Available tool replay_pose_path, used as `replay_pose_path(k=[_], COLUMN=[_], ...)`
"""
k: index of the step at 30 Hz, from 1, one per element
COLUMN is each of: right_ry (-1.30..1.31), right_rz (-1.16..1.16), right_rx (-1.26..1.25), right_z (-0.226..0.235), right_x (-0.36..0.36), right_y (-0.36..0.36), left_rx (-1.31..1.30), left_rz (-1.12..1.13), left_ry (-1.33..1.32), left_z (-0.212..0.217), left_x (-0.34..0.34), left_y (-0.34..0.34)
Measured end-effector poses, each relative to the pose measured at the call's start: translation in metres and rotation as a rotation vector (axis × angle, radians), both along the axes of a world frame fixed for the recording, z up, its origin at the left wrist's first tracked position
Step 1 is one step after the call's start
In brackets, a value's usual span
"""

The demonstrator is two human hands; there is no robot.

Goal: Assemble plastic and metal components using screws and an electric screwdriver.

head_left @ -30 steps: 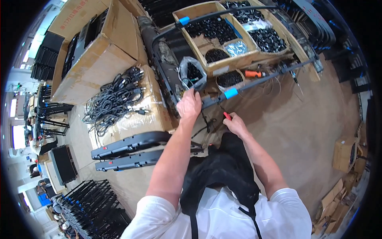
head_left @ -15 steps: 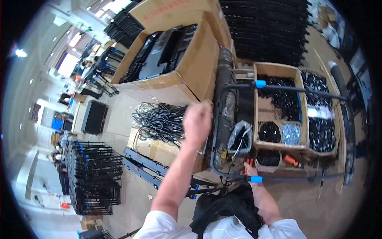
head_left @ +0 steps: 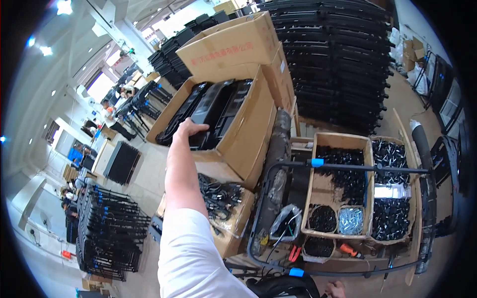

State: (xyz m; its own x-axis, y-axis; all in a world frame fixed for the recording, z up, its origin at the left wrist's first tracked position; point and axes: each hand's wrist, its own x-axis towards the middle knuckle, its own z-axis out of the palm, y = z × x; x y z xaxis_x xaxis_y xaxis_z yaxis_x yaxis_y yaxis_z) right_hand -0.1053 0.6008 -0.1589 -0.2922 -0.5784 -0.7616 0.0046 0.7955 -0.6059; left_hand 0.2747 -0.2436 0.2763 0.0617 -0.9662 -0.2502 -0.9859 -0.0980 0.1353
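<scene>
Three or more glossy black plastic covers (head_left: 212,107) lie in one open cardboard box (head_left: 243,144); they look light, stiff and slippery, probably best held by their long edges. The left hand (head_left: 189,129) rests its grip on one, thumb spread; whether it has hold cannot be told. The right hand (head_left: 336,289) curls, any hold unclear, near one black tubular frame (head_left: 348,168) with two blue clips (head_left: 296,272).
</scene>
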Motion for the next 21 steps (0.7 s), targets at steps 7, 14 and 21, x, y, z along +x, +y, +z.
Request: replay_pose_path(k=[7, 14, 21], right_ry=[-0.024, 0.359, 0.332], right_rz=[-0.227, 0.36, 0.178], right_rx=[0.005, 0.042, -0.079], right_z=[0.016, 0.064, 0.154], right_x=[-0.026, -0.028, 0.024], right_y=[0.068, -0.007, -0.043], left_rx=[-0.458, -0.572, -0.362], left_rz=[0.075, -0.174, -0.298], left_ry=[-0.066, 0.601, 0.713], left_z=[0.014, 0.093, -0.091], left_x=[-0.024, -0.079, -0.125], left_y=[0.031, 0.136, 0.402])
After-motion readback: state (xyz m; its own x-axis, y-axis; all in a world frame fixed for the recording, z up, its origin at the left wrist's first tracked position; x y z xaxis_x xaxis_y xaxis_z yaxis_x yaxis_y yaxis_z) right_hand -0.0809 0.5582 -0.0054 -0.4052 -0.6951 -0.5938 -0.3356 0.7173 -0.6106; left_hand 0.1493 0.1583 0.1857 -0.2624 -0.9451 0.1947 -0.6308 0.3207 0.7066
